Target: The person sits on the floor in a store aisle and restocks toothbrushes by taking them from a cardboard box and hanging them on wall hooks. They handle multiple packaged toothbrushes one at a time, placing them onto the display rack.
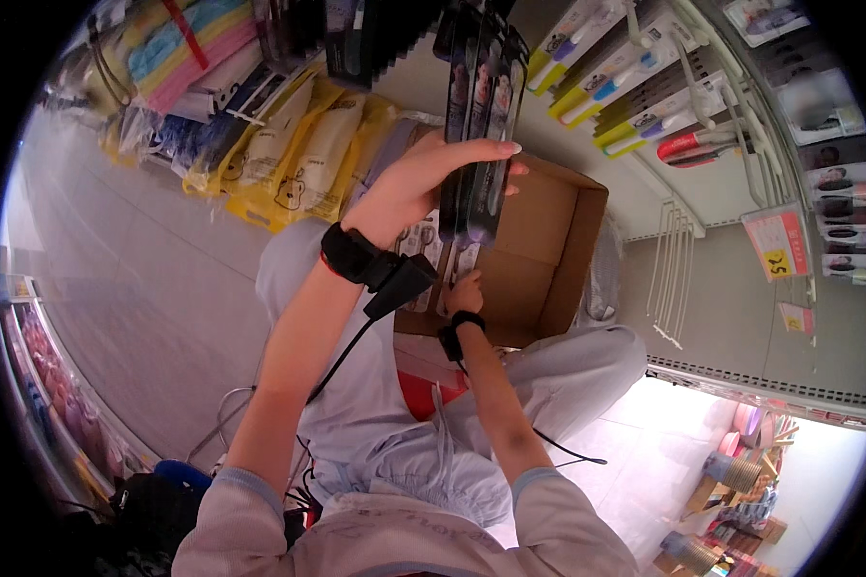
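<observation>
My left hand (415, 177) grips several long black packages (480, 108) bearing printed pictures. They stand almost upright above the cardboard box (527, 303), with my thumb across their front. Lower down, my right hand (465, 293) reaches into the left side of the box. Its fingers close on the near end of a narrow carded pack (465, 258) whose far end is hidden behind the black packages. More carded packs (426, 234) with spoon-like shapes lie along the box's left side, partly covered by my left wrist.
Yellow packages (325, 159) hang at the upper left beside folded towels (180, 54). Carded brushes (606, 90) hang on hooks at the upper right. Bare metal hooks (671, 267) and a price tag (776, 241) jut out below. Cables (339, 353) trail from my wrists.
</observation>
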Available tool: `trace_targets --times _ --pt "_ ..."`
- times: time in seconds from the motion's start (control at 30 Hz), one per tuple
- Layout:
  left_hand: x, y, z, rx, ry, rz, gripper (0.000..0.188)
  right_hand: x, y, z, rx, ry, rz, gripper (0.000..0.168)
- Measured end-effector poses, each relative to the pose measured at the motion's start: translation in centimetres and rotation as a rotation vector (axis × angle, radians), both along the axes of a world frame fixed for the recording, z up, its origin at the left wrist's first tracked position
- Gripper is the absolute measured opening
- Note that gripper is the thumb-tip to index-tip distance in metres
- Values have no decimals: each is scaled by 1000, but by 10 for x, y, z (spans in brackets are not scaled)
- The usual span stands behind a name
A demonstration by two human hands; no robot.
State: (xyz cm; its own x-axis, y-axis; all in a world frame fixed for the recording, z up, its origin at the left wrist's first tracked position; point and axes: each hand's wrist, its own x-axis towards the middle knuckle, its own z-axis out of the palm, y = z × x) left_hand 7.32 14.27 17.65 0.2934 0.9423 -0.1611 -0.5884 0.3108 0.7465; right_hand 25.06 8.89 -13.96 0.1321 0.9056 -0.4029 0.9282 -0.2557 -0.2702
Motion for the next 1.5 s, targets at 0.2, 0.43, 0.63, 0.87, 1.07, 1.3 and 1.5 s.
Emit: trace_targets --times 0.2,0.43,0.63,0.87,1.07,1.3,1.5 --pt "1 0 3 2 -12 0 35 3 -3 3 10 16 67 67" --pt "5 6 0 0 -43 -6 36 2 -5 -9 165 88 77 58" --pt "4 7 -4 -18 -71 -12 35 -2 -4 1 107 146 79 53" --pt "12 1 -14 0 36 -46 34 39 46 72 -216 1187 135 31" --pt "23 -3 -18 -50 196 -297 43 19 51 243 -106 2037 -190 32" --pt "28 -11 -9 8 607 -121 50 21 41 231 154 1713 -374 18" --pt "3 2 -25 123 804 196 48 37 42 136 203 1367 -430 16"
